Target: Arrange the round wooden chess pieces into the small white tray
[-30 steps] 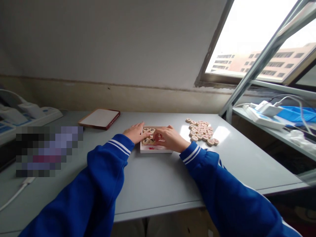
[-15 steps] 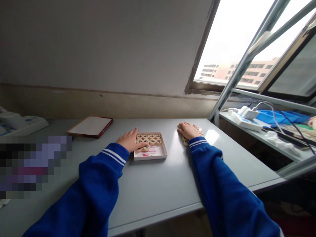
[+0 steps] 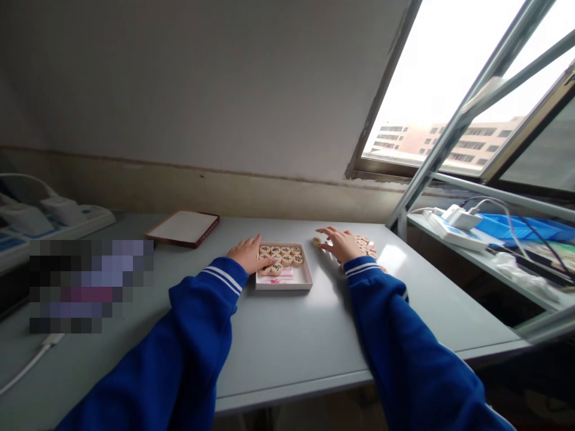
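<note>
A shallow white box (image 3: 306,281) holds rows of round wooden Chinese chess pieces (image 3: 286,259) with dark characters. A slip of paper with red print (image 3: 282,276) lies in its near part. My left hand (image 3: 247,254) rests at the box's left side, its thumb stretched over the pieces and its fingers extended. To the right, my right hand (image 3: 339,244) hovers low over the table with fingers spread. One loose chess piece (image 3: 317,242) is close to its fingertips. Behind that hand, partly hidden by it, lies a group of more loose pieces (image 3: 366,245).
A box lid with a dark red edge (image 3: 183,228) lies at the back left. Power strips with plugs stand at the far left (image 3: 90,218) and on the right shelf (image 3: 462,230). A metal frame (image 3: 415,179) rises at the table's right. A blurred patch covers something at left.
My right hand has lifted off the loose pieces and spread its fingers, with one piece now apart at the left. My left hand keeps its place at the box. The view has shifted slightly left.
</note>
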Motion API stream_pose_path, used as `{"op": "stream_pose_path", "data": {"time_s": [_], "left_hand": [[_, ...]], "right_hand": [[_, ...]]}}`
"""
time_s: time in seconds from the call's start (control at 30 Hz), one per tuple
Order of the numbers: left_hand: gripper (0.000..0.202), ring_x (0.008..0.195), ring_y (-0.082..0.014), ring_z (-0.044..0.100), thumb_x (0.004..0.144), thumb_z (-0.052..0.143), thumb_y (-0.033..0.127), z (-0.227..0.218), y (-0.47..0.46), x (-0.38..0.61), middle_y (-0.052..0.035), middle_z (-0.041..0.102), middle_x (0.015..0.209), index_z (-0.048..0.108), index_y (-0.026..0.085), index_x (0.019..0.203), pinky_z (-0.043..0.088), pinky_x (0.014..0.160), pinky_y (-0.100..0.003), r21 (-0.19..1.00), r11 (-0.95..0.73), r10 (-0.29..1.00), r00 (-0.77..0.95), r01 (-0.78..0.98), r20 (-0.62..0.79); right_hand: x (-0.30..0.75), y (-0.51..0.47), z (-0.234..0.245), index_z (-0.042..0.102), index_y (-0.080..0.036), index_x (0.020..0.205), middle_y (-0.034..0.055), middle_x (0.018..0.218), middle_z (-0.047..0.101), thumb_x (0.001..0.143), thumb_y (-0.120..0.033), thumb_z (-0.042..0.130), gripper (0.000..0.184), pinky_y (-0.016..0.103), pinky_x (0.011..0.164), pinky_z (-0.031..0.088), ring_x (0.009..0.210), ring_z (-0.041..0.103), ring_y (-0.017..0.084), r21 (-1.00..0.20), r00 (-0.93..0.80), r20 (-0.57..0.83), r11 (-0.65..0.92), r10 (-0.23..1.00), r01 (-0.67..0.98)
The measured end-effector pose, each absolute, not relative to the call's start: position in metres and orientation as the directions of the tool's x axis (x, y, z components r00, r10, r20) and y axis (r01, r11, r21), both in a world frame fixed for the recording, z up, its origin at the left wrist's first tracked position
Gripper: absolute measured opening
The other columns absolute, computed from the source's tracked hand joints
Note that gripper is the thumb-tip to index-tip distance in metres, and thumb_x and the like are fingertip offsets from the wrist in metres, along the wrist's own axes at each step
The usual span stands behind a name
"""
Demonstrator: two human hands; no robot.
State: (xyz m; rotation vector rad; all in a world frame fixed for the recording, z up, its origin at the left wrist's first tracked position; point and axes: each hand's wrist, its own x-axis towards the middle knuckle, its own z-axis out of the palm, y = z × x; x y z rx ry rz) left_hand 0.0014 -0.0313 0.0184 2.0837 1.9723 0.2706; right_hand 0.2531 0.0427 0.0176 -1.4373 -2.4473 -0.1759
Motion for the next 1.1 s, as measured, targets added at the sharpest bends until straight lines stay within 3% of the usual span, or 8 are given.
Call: {"op": "stream_pose_path", "data": {"time_s": [0.1,0.2,0.33,0.47,0.63,0.8,0.97,1.1], "left_hand": [[0.07,0.115,-0.0274,0.041,0.077,0.033,0.052,0.018,-0.029,-0.003,-0.0173,0.043,0.128,0.03,0.006,0.13,0.033,0.092,-0.035,0.419,-0.033,0.999,0.04,0.907,-0.008],[0.054,0.096,-0.0241,0.054,0.079,0.034,0.043,0.017,-0.026,-0.009,-0.0127,0.061,0.101,0.042,0.011,0.122,0.04,0.082,-0.032,0.501,-0.016,0.999,-0.009,0.865,0.046],[0.042,0.078,-0.0207,0.057,0.077,0.04,0.037,0.016,-0.024,-0.013,-0.0059,0.063,0.078,0.049,0.015,0.112,0.042,0.072,-0.029,0.53,-0.027,0.994,-0.031,0.848,0.1],[0.036,0.073,-0.0189,0.057,0.078,0.041,0.037,0.014,-0.024,-0.012,-0.0033,0.06,0.072,0.047,0.017,0.107,0.041,0.068,-0.028,0.523,-0.022,0.993,-0.042,0.852,0.109],[0.031,0.07,-0.0194,0.057,0.078,0.039,0.038,0.018,-0.027,-0.008,-0.0022,0.06,0.067,0.045,0.019,0.102,0.04,0.064,-0.028,0.476,0.01,0.988,-0.083,0.879,0.132],[0.039,0.073,-0.0227,0.058,0.079,0.029,0.047,0.031,-0.034,-0.007,-0.0062,0.064,0.072,0.059,0.023,0.075,0.036,0.057,-0.028,0.362,0.122,0.945,-0.219,0.924,0.241],[0.052,0.064,-0.0223,0.056,0.073,0.032,0.058,0.037,-0.037,-0.01,-0.0074,0.061,0.06,0.06,0.021,0.049,0.034,0.056,-0.03,0.335,0.085,0.986,-0.126,0.938,0.105],[0.059,0.058,-0.0199,0.053,0.066,0.032,0.069,0.038,-0.035,-0.016,-0.0048,0.058,0.055,0.06,0.021,0.046,0.035,0.058,-0.03,0.366,0.041,0.998,-0.022,0.93,-0.056]], "right_hand": [[0.251,0.04,0.022,0.062,-0.023,0.089,0.0031,0.098,0.06,0.079,-0.031,0.054,0.016,0.034,0.08,0.032,0.093,0.053,0.019,-0.069,-0.472,0.259,0.504,0.843,0.861],[0.245,0.032,0.033,0.062,-0.023,0.084,0.0029,0.093,0.06,0.073,-0.041,0.059,0.021,0.032,0.077,0.033,0.091,0.052,0.019,-0.156,-0.486,0.288,0.542,0.825,0.826],[0.227,0.011,0.049,0.061,-0.023,0.087,0.0018,0.088,0.057,0.071,-0.045,0.06,0.027,0.028,0.073,0.033,0.084,0.05,0.016,-0.296,-0.674,0.243,0.715,0.698,0.633],[0.209,-0.007,0.05,0.062,-0.024,0.084,0.0012,0.084,0.055,0.065,-0.045,0.066,0.028,0.029,0.074,0.029,0.084,0.048,0.017,-0.224,-0.769,0.139,0.776,0.624,0.589],[0.201,-0.01,0.037,0.06,-0.023,0.083,0.0011,0.085,0.056,0.064,-0.047,0.066,0.031,0.028,0.069,0.026,0.081,0.047,0.016,-0.095,-0.747,0.177,0.766,0.641,0.636],[0.197,-0.008,0.029,0.061,-0.021,0.074,0.0014,0.078,0.057,0.065,-0.051,0.064,0.031,0.028,0.067,0.023,0.078,0.047,0.015,-0.053,-0.743,0.239,0.772,0.625,0.633],[0.211,-0.004,0.046,0.064,-0.025,0.071,-0.0009,0.076,0.059,0.068,-0.042,0.065,0.018,0.029,0.07,0.024,0.075,0.049,0.014,-0.098,-0.739,0.171,0.758,0.652,0.645],[0.256,0.007,0.067,0.063,-0.026,0.074,-0.0013,0.078,0.06,0.067,-0.043,0.064,0.018,0.03,0.07,0.027,0.075,0.053,0.016,-0.084,-0.514,0.179,0.534,0.839,0.842]]}}
